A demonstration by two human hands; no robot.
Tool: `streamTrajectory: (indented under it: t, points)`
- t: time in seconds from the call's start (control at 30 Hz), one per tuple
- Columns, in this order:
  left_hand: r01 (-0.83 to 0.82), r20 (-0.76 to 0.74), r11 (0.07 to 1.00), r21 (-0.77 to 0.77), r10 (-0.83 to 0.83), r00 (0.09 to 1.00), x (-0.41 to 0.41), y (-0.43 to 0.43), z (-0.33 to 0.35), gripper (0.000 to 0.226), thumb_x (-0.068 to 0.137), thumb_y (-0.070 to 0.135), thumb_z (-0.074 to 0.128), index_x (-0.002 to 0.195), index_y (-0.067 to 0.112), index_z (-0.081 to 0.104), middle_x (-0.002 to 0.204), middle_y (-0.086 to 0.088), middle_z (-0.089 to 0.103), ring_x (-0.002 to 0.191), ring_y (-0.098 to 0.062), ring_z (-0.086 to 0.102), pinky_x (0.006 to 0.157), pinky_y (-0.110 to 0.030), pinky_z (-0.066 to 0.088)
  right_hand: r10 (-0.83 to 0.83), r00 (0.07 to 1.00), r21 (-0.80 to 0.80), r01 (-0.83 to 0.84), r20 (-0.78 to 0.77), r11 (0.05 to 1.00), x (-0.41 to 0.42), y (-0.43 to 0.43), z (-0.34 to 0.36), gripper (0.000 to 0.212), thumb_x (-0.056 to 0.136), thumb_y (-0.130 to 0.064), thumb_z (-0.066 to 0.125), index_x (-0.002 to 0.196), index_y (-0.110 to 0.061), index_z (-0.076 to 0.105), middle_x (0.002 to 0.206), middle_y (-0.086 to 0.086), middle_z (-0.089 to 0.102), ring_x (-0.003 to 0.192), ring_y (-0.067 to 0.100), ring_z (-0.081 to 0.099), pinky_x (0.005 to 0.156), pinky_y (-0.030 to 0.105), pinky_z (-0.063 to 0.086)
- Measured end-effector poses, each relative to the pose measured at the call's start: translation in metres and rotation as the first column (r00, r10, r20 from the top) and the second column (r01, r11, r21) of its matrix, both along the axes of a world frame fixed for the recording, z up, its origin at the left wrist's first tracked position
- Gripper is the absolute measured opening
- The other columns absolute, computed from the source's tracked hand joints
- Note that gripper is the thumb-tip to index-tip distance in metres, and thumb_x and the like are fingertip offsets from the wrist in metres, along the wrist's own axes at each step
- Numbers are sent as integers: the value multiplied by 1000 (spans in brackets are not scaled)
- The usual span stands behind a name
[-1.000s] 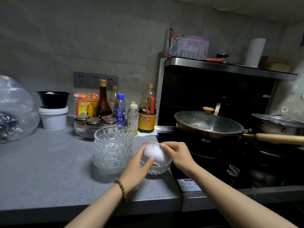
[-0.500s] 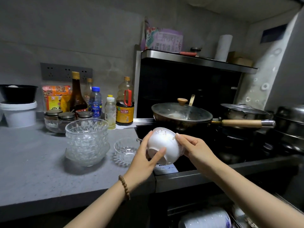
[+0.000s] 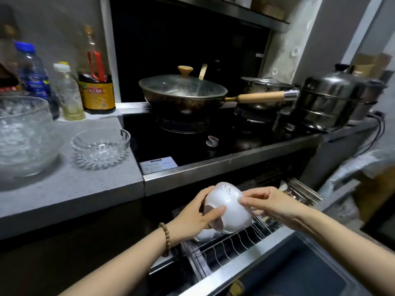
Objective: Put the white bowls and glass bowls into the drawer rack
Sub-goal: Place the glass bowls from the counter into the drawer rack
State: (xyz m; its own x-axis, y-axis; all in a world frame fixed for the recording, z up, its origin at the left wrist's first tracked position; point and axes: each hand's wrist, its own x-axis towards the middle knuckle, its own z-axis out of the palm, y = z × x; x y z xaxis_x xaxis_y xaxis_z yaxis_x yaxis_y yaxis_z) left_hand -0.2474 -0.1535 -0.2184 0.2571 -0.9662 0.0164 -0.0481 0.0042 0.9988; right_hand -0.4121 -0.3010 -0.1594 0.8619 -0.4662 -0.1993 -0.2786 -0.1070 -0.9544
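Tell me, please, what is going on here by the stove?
A person holds a white bowl, tipped on its side, in both hands: the left hand grips its foot, the right hand pinches its rim. It hangs above the pulled-out wire drawer rack below the stove, not yet set down. What looks like another white bowl lies in the rack. A single glass bowl and a stack of glass bowls stand on the grey countertop.

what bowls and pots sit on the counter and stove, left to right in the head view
stack of glass bowls → single glass bowl → lidded wok → steel steamer pot
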Motion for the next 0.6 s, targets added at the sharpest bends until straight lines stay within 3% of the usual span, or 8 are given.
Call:
streamTrajectory:
  t: [0.1,0.23,0.37,0.43,0.53,0.6]
  points:
    - [3,-35,999,53,-1,999,0,-9,-30,71,64,54,71,127,44,39,124,16,48,108,-16,61,75,-26,57,-17,995,40,21,-96,999,2,-12,-30,41,60,-36,82,94,-13,77,94,7,75,87,16,70,75,25,56]
    - [-90,-80,987,134,102,992,2,-20,-67,53,84,28,64,132,25,41,116,14,52,101,-3,58,76,-23,57,-49,984,94,66,-169,993,18,-25,-63,38,59,-34,83,90,-12,77,84,5,74,76,11,68,73,23,55]
    - [-143,-35,970,198,153,988,14,-29,-95,50,86,28,62,131,25,41,114,13,53,104,-4,55,95,-36,52,-41,978,193,82,-205,978,40,-35,-93,6,79,-16,73,84,-14,75,55,-7,66,54,1,61,65,17,56]
    - [-160,8,960,231,163,987,23,-32,-108,54,86,31,62,134,22,40,119,8,54,109,-8,54,98,-38,49,-62,972,237,117,-229,964,52,-39,-110,5,81,-12,70,84,-12,74,54,-7,67,51,0,60,60,16,55]
    - [-187,78,952,244,173,982,37,-33,-126,51,84,39,62,130,29,43,123,8,54,109,-4,55,92,-20,48,-83,967,321,160,-241,933,69,-44,-134,6,83,-8,68,86,-7,73,63,-3,73,56,2,66,57,15,55]
    - [-265,231,932,249,209,950,48,-30,-136,52,81,46,62,129,31,46,125,11,54,112,-3,54,93,-16,43,-94,962,345,182,-257,921,79,-47,-149,6,82,-10,68,86,-8,73,66,-3,73,59,3,67,59,15,56]
